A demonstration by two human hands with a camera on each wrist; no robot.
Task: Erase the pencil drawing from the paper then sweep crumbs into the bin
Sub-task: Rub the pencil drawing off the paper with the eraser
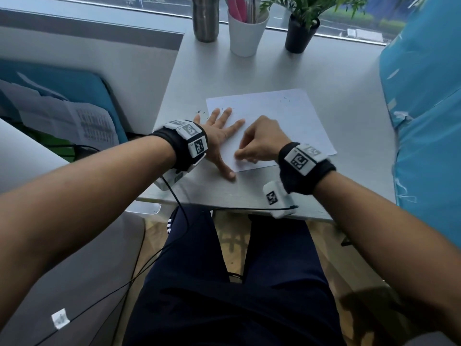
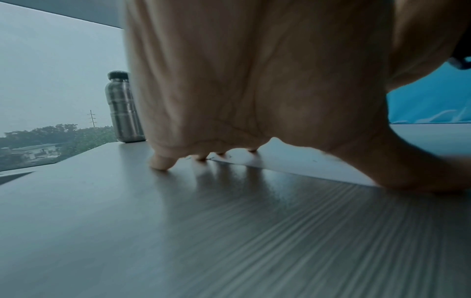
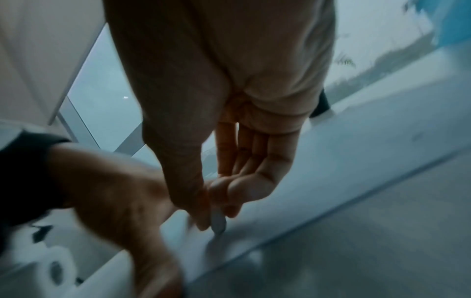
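A white sheet of paper [image 1: 282, 121] lies on the grey table [image 1: 349, 78]. My left hand [image 1: 222, 126] presses flat on its left edge with the fingers spread, the thumb on the table. My right hand [image 1: 243, 156] hovers over the sheet's near-left corner and pinches a small pale eraser [image 3: 218, 220] against the paper [image 3: 331, 171]. In the head view the eraser is hidden by the fingers. Dark crumbs [image 1: 199, 112] lie on the table by my left hand, and more crumbs [image 1: 285, 101] near the sheet's far edge. No drawing is visible on the sheet.
A steel bottle [image 1: 205, 18], a white cup of pens [image 1: 247, 31] and a potted plant [image 1: 300, 33] stand along the window. Blue plastic [image 1: 424, 108] rises at the table's right side. Loose papers [image 1: 74, 121] lie on a blue seat to the left.
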